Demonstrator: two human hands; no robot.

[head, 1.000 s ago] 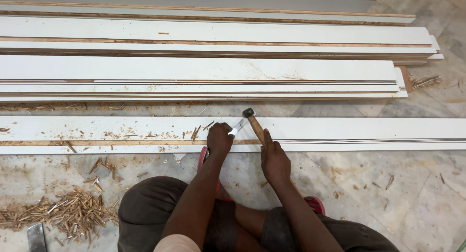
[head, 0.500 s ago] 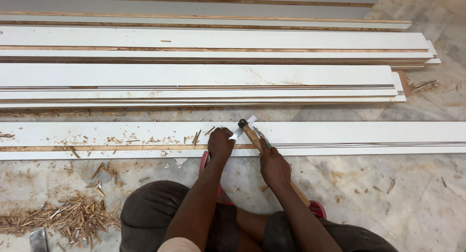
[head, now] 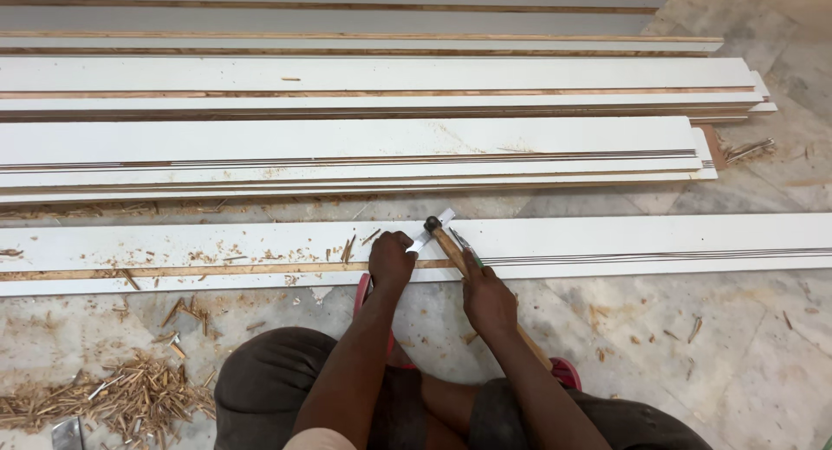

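Hammer head now down on the chisel, after being raised a second ago.

Squatting at the near board (head: 607, 242): left hand (head: 392, 259) closing around the chisel (head: 431, 232) set in the board's groove, right hand (head: 487, 298) gripping the wooden-handled hammer (head: 444, 239), head (head: 431, 224) dropping from its lifted position onto the chisel top, so striking mid-cut. Lying left: shavings (head: 130, 398). Stacking beyond: more white boards (head: 347, 147).
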